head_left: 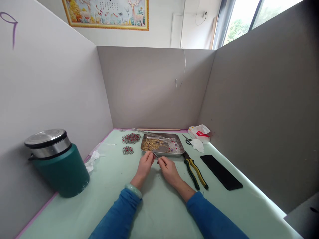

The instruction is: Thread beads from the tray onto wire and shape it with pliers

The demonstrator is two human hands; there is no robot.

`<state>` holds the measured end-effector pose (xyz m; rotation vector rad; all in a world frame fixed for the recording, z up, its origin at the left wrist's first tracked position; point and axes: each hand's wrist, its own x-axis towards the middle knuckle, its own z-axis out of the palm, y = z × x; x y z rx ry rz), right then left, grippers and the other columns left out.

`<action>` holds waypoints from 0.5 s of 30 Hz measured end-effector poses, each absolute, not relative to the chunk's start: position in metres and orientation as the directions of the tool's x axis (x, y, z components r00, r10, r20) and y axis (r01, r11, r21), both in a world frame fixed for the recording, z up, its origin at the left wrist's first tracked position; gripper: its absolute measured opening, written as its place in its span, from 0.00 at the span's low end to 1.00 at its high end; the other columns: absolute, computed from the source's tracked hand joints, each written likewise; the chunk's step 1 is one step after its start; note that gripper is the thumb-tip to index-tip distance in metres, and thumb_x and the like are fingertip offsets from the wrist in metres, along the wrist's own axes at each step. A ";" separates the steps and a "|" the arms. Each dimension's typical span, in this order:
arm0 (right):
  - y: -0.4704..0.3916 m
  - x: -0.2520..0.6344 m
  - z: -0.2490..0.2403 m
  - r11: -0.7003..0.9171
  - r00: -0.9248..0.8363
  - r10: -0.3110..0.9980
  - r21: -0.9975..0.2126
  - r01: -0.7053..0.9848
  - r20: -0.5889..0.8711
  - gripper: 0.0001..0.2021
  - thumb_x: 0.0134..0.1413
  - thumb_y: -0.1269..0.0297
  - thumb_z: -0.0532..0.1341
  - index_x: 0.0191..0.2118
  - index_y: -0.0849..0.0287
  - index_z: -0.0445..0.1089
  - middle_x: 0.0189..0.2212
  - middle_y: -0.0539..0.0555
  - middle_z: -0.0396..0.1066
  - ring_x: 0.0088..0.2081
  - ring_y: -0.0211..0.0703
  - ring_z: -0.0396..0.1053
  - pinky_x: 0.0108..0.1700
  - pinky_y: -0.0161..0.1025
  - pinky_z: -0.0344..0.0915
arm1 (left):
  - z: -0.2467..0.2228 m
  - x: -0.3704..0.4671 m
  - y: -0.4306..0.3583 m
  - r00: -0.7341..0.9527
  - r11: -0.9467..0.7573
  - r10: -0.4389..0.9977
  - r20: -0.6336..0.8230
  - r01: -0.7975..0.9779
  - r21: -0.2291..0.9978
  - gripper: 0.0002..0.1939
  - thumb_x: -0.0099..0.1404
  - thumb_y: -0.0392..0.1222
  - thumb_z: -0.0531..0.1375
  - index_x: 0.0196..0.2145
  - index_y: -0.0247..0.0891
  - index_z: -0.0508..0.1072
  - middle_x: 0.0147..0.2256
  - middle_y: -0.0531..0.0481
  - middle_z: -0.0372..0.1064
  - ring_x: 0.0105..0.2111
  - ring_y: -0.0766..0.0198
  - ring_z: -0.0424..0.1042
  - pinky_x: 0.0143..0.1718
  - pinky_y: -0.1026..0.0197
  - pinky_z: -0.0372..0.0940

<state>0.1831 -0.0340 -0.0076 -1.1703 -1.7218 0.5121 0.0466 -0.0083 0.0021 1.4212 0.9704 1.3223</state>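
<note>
Just in front of the metal tray point(161, 154), my left hand point(144, 167) and my right hand point(170, 171) face each other with fingertips pinched. Between them runs a short piece of thin wire point(155, 155), and both hands are closed on it; its ends are hidden by the fingers. Gold-coloured beads point(152, 144) fill the tray's left part, while clear and red beads point(174, 147) lie at its right. Long thin wires point(149, 133) rest across the tray's back rim.
Left of the tray lie two piles of red-beaded wire pieces point(131, 138). Pliers point(195, 171), small scissors point(187, 140), a tissue pack point(199, 133) and a black phone point(221, 172) are on the right. A green thermos point(62, 169) stands left. Grey partitions point(154, 89) enclose the table.
</note>
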 end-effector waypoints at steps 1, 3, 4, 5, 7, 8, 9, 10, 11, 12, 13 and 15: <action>-0.034 0.183 -0.006 0.449 -0.083 0.881 -0.766 0.460 0.466 0.15 0.61 0.60 0.50 0.28 0.60 0.66 0.23 0.49 0.66 0.27 0.37 0.62 0.31 0.33 0.54 | 0.002 0.046 -0.008 0.101 -0.289 0.952 0.288 -0.004 0.957 0.16 0.61 0.52 0.53 0.25 0.38 0.62 0.18 0.59 0.51 0.18 0.71 0.50 0.19 0.68 0.47; -0.035 0.184 -0.004 0.441 -0.090 0.888 -0.784 0.437 0.450 0.15 0.60 0.60 0.50 0.27 0.60 0.67 0.23 0.49 0.66 0.27 0.37 0.62 0.31 0.33 0.54 | 0.003 0.043 -0.009 0.101 -0.358 0.931 0.350 0.079 0.930 0.16 0.62 0.52 0.52 0.26 0.38 0.64 0.20 0.57 0.55 0.21 0.70 0.55 0.23 0.67 0.52; -0.035 0.184 -0.003 0.438 -0.094 0.892 -0.791 0.427 0.443 0.15 0.60 0.60 0.50 0.27 0.60 0.67 0.23 0.49 0.66 0.27 0.36 0.62 0.31 0.33 0.54 | 0.004 0.042 -0.010 0.105 -0.391 0.919 0.380 0.119 0.913 0.15 0.63 0.51 0.51 0.26 0.38 0.65 0.22 0.56 0.58 0.23 0.68 0.58 0.26 0.66 0.54; -0.035 0.185 -0.002 0.435 -0.097 0.894 -0.796 0.421 0.437 0.15 0.60 0.60 0.50 0.27 0.60 0.67 0.23 0.49 0.65 0.26 0.36 0.62 0.31 0.33 0.54 | 0.005 0.040 -0.010 0.111 -0.421 0.906 0.407 0.154 0.894 0.15 0.64 0.50 0.51 0.27 0.38 0.65 0.24 0.54 0.60 0.26 0.67 0.60 0.28 0.65 0.56; -0.035 0.185 -0.001 0.431 -0.100 0.897 -0.803 0.412 0.431 0.15 0.60 0.60 0.50 0.27 0.60 0.67 0.22 0.49 0.65 0.26 0.36 0.61 0.31 0.32 0.54 | 0.008 0.038 -0.011 0.128 -0.469 0.883 0.452 0.205 0.859 0.14 0.64 0.48 0.50 0.28 0.38 0.66 0.27 0.52 0.64 0.30 0.65 0.63 0.33 0.64 0.57; -0.035 0.185 -0.001 0.430 -0.101 0.898 -0.805 0.410 0.428 0.15 0.60 0.60 0.50 0.27 0.60 0.67 0.22 0.49 0.65 0.26 0.36 0.61 0.31 0.32 0.54 | 0.009 0.036 -0.012 0.137 -0.487 0.874 0.467 0.224 0.845 0.14 0.65 0.47 0.50 0.28 0.37 0.67 0.28 0.51 0.65 0.31 0.64 0.64 0.35 0.63 0.58; -0.035 0.186 -0.001 0.430 -0.104 0.898 -0.805 0.408 0.427 0.15 0.60 0.60 0.50 0.27 0.60 0.67 0.23 0.49 0.65 0.26 0.36 0.61 0.31 0.32 0.54 | 0.011 0.035 -0.012 0.143 -0.500 0.866 0.479 0.238 0.833 0.13 0.65 0.47 0.50 0.29 0.37 0.68 0.28 0.51 0.66 0.32 0.63 0.64 0.36 0.62 0.58; -0.035 0.186 -0.001 0.431 -0.109 0.898 -0.805 0.407 0.426 0.15 0.59 0.60 0.50 0.27 0.60 0.67 0.23 0.49 0.65 0.26 0.36 0.61 0.31 0.32 0.55 | 0.011 0.034 -0.012 0.147 -0.511 0.860 0.489 0.250 0.822 0.13 0.65 0.46 0.50 0.29 0.37 0.68 0.29 0.50 0.66 0.32 0.62 0.65 0.36 0.62 0.58; -0.035 0.187 0.000 0.432 -0.114 0.898 -0.805 0.406 0.424 0.15 0.60 0.60 0.50 0.27 0.60 0.67 0.23 0.49 0.65 0.26 0.36 0.61 0.31 0.32 0.55 | 0.012 0.033 -0.012 0.150 -0.522 0.853 0.500 0.261 0.812 0.13 0.65 0.46 0.50 0.29 0.37 0.69 0.29 0.50 0.67 0.33 0.62 0.65 0.36 0.62 0.58; -0.035 0.187 0.000 0.434 -0.120 0.898 -0.805 0.405 0.423 0.15 0.60 0.60 0.50 0.27 0.60 0.67 0.23 0.49 0.66 0.26 0.36 0.61 0.31 0.32 0.55 | 0.013 0.033 -0.012 0.153 -0.533 0.846 0.511 0.269 0.802 0.13 0.65 0.45 0.50 0.30 0.37 0.70 0.30 0.49 0.67 0.33 0.62 0.65 0.37 0.62 0.58; -0.035 0.188 0.000 0.436 -0.127 0.897 -0.803 0.405 0.423 0.15 0.60 0.59 0.50 0.27 0.60 0.67 0.23 0.49 0.66 0.26 0.36 0.61 0.31 0.32 0.55 | 0.014 0.032 -0.012 0.156 -0.544 0.839 0.522 0.274 0.793 0.13 0.64 0.45 0.51 0.30 0.37 0.70 0.30 0.49 0.67 0.33 0.61 0.65 0.37 0.61 0.58; -0.035 0.189 0.000 0.442 -0.136 0.895 -0.800 0.405 0.425 0.15 0.60 0.59 0.50 0.27 0.60 0.67 0.23 0.49 0.66 0.26 0.36 0.61 0.31 0.32 0.55 | 0.016 0.031 -0.013 0.153 -0.555 0.831 0.534 0.272 0.786 0.12 0.64 0.44 0.52 0.29 0.38 0.72 0.30 0.49 0.67 0.33 0.61 0.65 0.37 0.61 0.58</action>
